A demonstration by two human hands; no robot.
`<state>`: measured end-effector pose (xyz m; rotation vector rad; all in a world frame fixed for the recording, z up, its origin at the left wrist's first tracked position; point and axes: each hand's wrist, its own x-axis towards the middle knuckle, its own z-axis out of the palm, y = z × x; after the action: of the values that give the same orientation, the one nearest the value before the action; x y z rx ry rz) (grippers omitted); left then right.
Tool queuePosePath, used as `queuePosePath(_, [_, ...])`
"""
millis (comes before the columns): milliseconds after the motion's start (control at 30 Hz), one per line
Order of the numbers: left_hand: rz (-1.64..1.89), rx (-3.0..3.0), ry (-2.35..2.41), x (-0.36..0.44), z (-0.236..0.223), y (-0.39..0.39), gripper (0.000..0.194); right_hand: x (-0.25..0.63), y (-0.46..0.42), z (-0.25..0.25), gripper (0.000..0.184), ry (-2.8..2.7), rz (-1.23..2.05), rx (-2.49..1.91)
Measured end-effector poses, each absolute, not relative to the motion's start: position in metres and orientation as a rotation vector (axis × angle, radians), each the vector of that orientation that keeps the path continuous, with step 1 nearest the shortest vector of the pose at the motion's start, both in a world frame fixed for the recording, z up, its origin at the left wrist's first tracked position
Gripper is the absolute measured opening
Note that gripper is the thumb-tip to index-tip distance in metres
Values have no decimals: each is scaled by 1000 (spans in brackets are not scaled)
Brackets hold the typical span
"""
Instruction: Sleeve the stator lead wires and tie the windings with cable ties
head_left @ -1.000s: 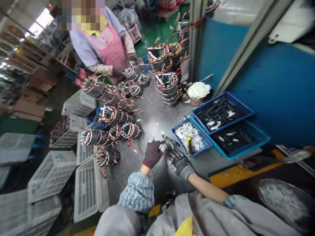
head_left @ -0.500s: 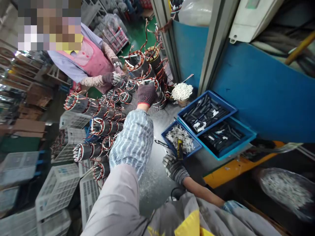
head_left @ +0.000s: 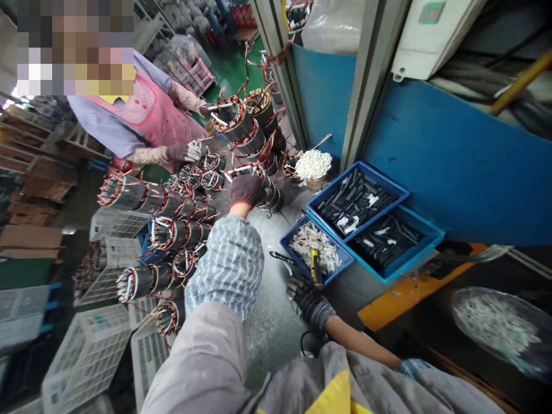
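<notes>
My left hand (head_left: 246,191), in a dark knitted glove with a red cuff, rests at a stack of copper-wound motor stators (head_left: 269,192). I cannot tell whether it grips anything. My right hand (head_left: 308,302), in a grey glove, lies at the near corner of a blue tray (head_left: 302,230) of white paper strips. A yellow-handled tool (head_left: 316,267) stands in that tray just beyond the fingers, and a black-handled tool (head_left: 280,257) lies to the left. A co-worker's gloved hands (head_left: 185,152) work at the stators further off.
Rows of wound stators (head_left: 172,234) lie left of my arm, above white plastic crates (head_left: 86,359). Two blue trays of dark sleeves (head_left: 356,201) sit to the right, by a blue wall panel (head_left: 452,161). A bowl of white pieces (head_left: 313,165) stands beyond them.
My left hand has moved forward from the work surface to the stator stack. My right hand has drawn back to the tray's near corner. The whole view has turned.
</notes>
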<state>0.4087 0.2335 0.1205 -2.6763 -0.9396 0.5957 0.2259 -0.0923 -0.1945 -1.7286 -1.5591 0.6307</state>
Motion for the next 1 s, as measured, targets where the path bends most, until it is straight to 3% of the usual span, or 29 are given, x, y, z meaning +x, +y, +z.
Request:
queuePosePath(167, [614,-2636,-1049,342,122,230,64,227,-96,-185,54,-1605,583,-1812])
queuePosePath(467, [785,-2580,-962,234,134,269,42,223,-97,-201,60,-1621,481,-1812])
queuePosePath(633, [489,-2790,-971,191,135,265,39,219,-97,-202,58,-1603,404,-1841])
queuePosePath(700, [312,-2729,-1121,186,137,254,42,219,-97,-205,64,-1611,290,-1826])
queuePosePath(833, [254,-2659,-1284,201,155,238,28,217,-98,-216,75,-1662,189,-1829])
queuePosePath(1000, [-8,-2738,-1176,275,183,247,33,215,-100,-218,72,-1628,239,-1830])
